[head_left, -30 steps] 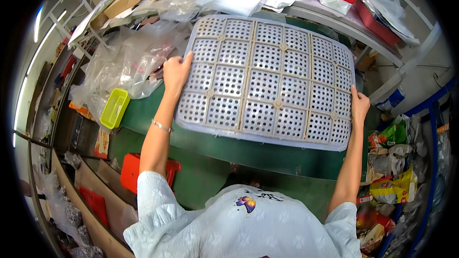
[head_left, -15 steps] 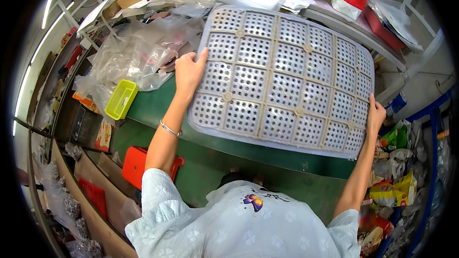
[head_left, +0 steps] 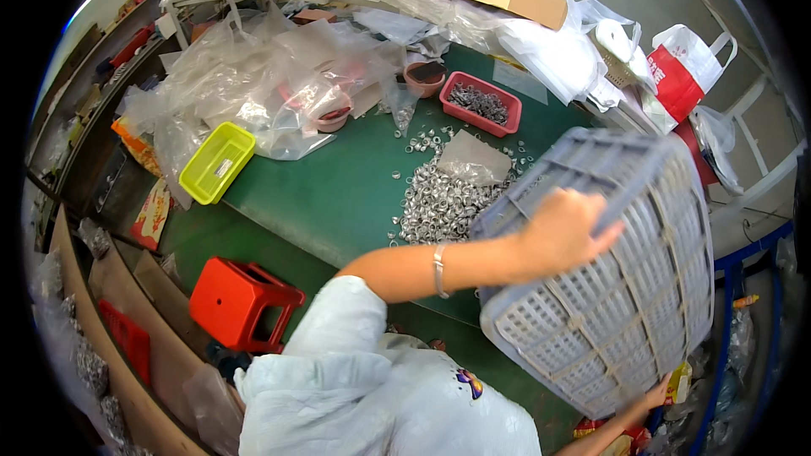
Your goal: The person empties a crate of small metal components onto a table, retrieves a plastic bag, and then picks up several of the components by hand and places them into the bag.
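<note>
Ideally, basket (head_left: 604,329) is steadied clear of counter's (head_left: 312,198) front edge; rim gripped by left hand (head_left: 562,232); right hand's (head_left: 657,391) grip unclear.

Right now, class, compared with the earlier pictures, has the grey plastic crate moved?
Yes. Judged against the lime-green plastic tray, the grey plastic crate has moved to the right, leaving a wider gap between them.
</note>
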`<state>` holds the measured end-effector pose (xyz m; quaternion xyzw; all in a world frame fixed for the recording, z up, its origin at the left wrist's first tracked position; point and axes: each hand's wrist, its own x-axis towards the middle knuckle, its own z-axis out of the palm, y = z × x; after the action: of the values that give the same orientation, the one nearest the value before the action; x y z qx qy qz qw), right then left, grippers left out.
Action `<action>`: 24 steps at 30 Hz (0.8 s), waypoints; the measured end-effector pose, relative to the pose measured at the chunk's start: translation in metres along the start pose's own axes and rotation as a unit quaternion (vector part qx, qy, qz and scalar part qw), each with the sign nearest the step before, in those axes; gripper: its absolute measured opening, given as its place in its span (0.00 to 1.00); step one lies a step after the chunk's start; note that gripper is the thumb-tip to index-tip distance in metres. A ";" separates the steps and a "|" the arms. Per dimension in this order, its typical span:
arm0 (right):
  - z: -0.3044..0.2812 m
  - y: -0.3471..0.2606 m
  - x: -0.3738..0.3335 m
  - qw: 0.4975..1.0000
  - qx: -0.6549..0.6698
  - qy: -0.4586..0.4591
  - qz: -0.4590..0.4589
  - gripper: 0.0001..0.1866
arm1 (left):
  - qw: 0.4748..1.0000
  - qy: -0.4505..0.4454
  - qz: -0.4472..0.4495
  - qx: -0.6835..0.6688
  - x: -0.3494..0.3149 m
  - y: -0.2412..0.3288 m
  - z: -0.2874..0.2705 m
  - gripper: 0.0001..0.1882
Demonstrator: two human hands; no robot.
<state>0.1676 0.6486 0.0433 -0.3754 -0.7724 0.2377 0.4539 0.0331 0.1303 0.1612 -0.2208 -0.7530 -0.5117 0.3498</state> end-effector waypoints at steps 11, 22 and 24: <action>-0.190 0.136 -0.156 0.946 -0.203 0.228 0.105 0.26 | 0.908 -0.222 0.123 -0.333 -0.021 0.091 0.111 0.14; -0.201 0.251 -0.230 0.893 -0.276 0.172 0.310 0.26 | 0.792 -0.384 0.321 -0.351 -0.132 0.188 0.263 0.11; -0.231 0.247 -0.202 0.893 -0.188 0.370 0.174 0.23 | 0.755 -0.384 0.389 -0.362 -0.158 0.207 0.289 0.10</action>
<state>0.5227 0.6438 -0.1278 -0.6429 -0.5010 0.0069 0.5794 0.1931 0.4800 0.1024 -0.7826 -0.4321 -0.4379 0.0945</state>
